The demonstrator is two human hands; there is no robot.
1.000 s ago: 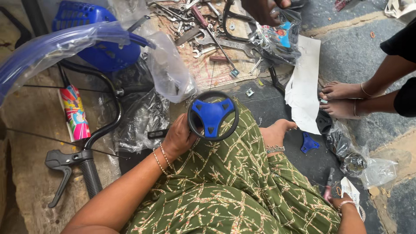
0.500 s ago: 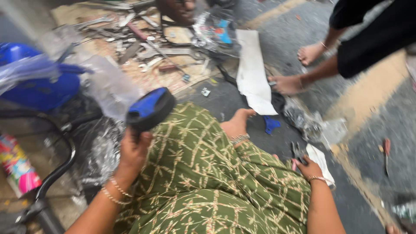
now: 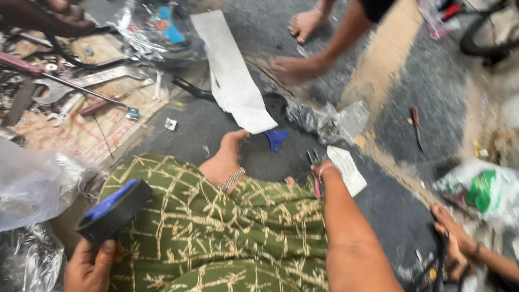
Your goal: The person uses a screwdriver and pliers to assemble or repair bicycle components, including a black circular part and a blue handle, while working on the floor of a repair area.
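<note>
Left hand (image 3: 89,265) has dropped lower-left since earlier, fingers wrapped round the black-and-blue wheel (image 3: 113,210) beside the knee. Right hand (image 3: 320,172) now reaches the floor; finger state cannot be told.

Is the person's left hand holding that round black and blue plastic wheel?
Yes: the left hand grips the round black wheel with the blue plastic centre from below, lifting it beside the green patterned cloth.
</note>
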